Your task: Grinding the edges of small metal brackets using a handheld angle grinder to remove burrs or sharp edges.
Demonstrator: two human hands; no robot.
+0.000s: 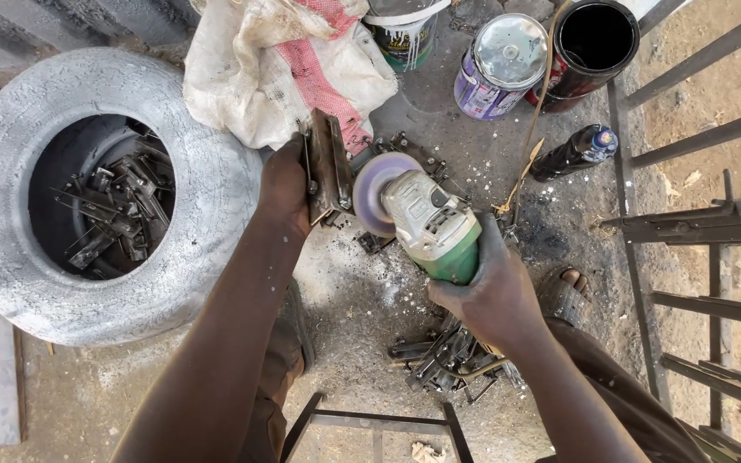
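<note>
The person's left hand (283, 184) is shut tight around a flat, rusty metal piece (329, 167), holding it up on its edge; right beside that metal piece, on the side away from the left hand, spins the round grey disc (377, 192) of a green and grey grinder (430, 225), and the disc looks to be touching the metal or just about touching it; the right hand (489, 296) is wrapped all the way around the green back end of the grinder, fingers closed on it; on the far side of the left hand from the metal piece lies a big grey tyre (207, 180), flat on the ground, with a heap of small metal bits (117, 210) inside its hole; just past the metal piece, away from the person, sits a dirty white sack (276, 64) with a red stripe; beyond the grinder from the metal piece stand a purple tin (499, 64) with a shiny lid, a black open can (593, 43) and a dark bottle (572, 153) lying down; below the right hand, nearer the person than the metal piece, lies a small pile of metal parts (443, 360) on the dusty ground.
</note>
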